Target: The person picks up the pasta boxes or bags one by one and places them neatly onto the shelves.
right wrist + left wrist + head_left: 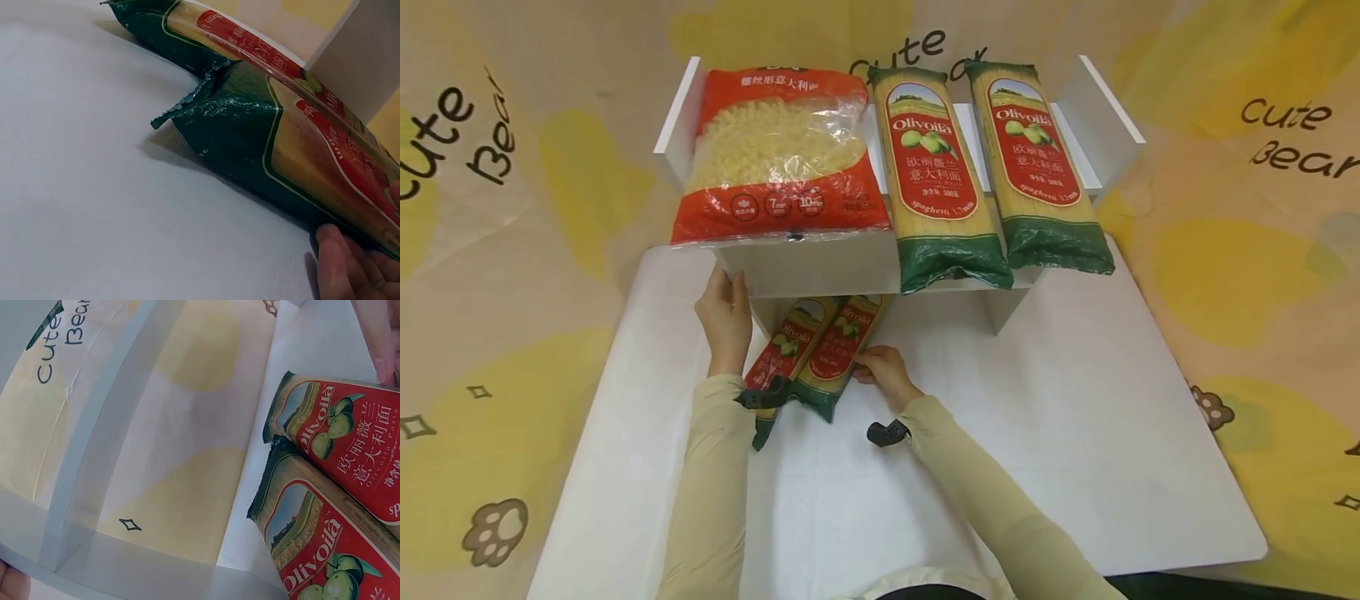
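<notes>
"What's the right hand (886, 375) doing?"

"Pinching the outer edge of the right lower packet (837, 354), fingers bent along its side with only a small gap between thumb and fingertips."

"And the left hand (727, 323)?"

"Curled round the edge of the white shelf (820, 271), at its left side."

"Where exactly is that packet?"

"Slantwise on the white table (1112, 467), its printed face up, green end towards the person and far end beneath the shelf. The left lower packet (790, 343) lies right against it, also Olivoilà spaghetti."

"Anything on top of the shelf?"

"A red pasta bag (778, 154) with a clear window at the left, then the middle upper packet (928, 167) and the right upper packet (1037, 158), both spaghetti, leaning back with their green ends jutting over the front."

"And around it all?"

"A yellow-patterned backdrop (1217, 292) lettered 'Cute Bear', behind and beside the table."
</notes>
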### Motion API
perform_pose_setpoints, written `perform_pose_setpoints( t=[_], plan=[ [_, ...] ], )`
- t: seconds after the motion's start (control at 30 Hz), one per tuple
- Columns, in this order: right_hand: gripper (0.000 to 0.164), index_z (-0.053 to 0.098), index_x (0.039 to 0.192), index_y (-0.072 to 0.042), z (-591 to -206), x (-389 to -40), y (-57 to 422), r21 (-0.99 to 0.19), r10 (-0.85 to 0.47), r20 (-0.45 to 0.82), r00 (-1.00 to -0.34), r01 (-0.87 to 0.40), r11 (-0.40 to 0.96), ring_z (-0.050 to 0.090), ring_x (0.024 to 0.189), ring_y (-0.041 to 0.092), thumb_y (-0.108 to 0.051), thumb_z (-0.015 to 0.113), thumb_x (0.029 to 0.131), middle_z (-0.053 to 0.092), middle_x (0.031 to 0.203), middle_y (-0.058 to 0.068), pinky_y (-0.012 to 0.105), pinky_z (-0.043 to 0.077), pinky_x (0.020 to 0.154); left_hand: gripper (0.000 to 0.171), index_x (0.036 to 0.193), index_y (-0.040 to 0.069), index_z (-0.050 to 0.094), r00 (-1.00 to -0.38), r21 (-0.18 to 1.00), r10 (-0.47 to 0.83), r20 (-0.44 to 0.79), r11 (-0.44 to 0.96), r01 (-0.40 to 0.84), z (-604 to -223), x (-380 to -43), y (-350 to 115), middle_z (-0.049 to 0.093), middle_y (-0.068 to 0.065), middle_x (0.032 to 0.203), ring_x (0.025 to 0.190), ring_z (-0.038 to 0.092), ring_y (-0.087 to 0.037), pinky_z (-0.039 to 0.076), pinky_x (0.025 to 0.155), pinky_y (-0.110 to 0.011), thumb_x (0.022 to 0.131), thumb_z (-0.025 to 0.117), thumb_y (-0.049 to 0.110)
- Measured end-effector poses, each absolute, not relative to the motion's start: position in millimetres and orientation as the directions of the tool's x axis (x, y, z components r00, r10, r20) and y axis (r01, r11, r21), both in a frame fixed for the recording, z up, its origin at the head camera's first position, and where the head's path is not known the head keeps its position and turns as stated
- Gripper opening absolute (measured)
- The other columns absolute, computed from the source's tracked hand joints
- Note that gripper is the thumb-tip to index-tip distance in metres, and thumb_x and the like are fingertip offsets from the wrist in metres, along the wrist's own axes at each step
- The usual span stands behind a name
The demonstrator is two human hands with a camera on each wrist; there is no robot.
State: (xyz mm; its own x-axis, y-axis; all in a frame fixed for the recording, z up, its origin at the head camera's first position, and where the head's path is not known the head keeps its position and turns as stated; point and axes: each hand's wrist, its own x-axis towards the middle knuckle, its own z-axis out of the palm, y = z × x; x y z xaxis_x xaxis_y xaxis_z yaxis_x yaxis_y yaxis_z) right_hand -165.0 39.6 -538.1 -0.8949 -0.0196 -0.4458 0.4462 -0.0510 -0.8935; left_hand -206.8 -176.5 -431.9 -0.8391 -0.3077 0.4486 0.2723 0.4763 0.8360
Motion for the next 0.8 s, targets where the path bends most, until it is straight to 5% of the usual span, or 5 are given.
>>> perform_pose_setpoints(
  t=[0.3, 0.8],
  plan=[
    [0.027, 0.063, 0.095, 0.011, -535.5, -174.8, 37.7, -0.875, 0.027, -0.479, -0.877, 0.48, 0.066, 0.065, 0.058, 0.016, -0.015, 0.068, 0.086, 0.066, 0.07, 0.016, 0.028, 0.057, 0.058, 0.026, 0.118, -0.004, 0.061, -0.825, 0.821, -0.301, 0.478, 0.487, 0.298, -431.4, -206.9, -176.0, 0.063, -0.02, 0.117, 0.103, 0.063, -0.035, 0.051, 0.087, -0.049, 0.096, 0.051, 0.003],
    [0.02, 0.06, 0.088, 0.009, -540.4, -175.2, 40.1, -0.886, 0.038, -0.425, -0.904, 0.424, 0.189, 0.06, 0.051, 0.009, -0.01, 0.068, 0.088, 0.063, 0.061, 0.01, 0.023, 0.054, 0.052, 0.031, 0.128, 0.001, 0.058, -0.844, 0.833, -0.298, 0.446, 0.482, 0.27, -430.3, -206.3, -176.1, 0.061, -0.016, 0.124, 0.109, 0.061, -0.031, 0.049, 0.09, -0.046, 0.097, 0.051, 0.007]
  ],
)
